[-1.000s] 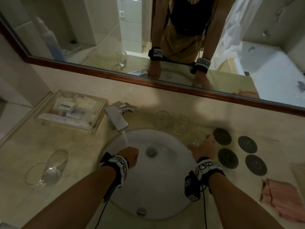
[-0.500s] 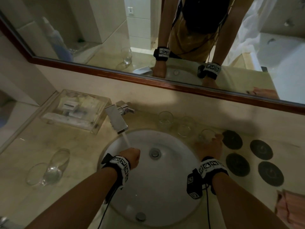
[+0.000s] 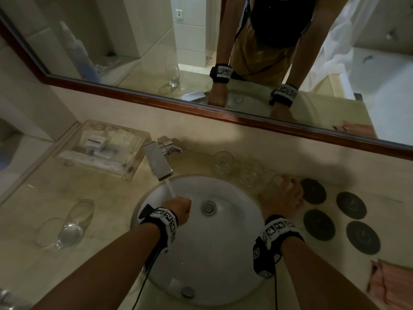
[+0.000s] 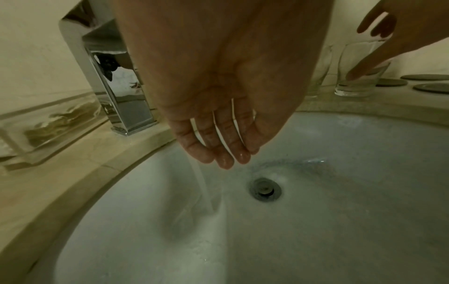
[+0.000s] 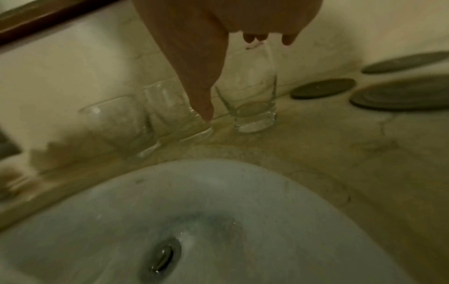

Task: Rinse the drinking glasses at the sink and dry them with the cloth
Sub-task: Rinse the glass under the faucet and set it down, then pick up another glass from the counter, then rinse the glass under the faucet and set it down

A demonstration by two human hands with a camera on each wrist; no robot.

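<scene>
Your right hand (image 3: 283, 198) has its fingers (image 5: 286, 39) wrapped round the glass (image 5: 252, 100): wet, slippery, fragile, so hold mid-wall. Your left hand (image 4: 218, 92) hangs relaxed, empty, beside the stream.

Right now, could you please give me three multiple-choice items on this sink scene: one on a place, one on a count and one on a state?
1. Where does the pink cloth lie?
A. on the counter right of the sink
B. in the basin
C. in the clear tray

2. How many dark round coasters lie on the counter?
A. two
B. four
C. six

3. What is the state of the tap?
A. off
B. running
C. covered by the cloth

Answers:
1. A, since the head view shows the cloth at the counter's right edge, past the coasters.
2. B, since four discs lie in a cluster right of the sink.
3. B, since a stream of water falls past the left hand into the basin.
</scene>
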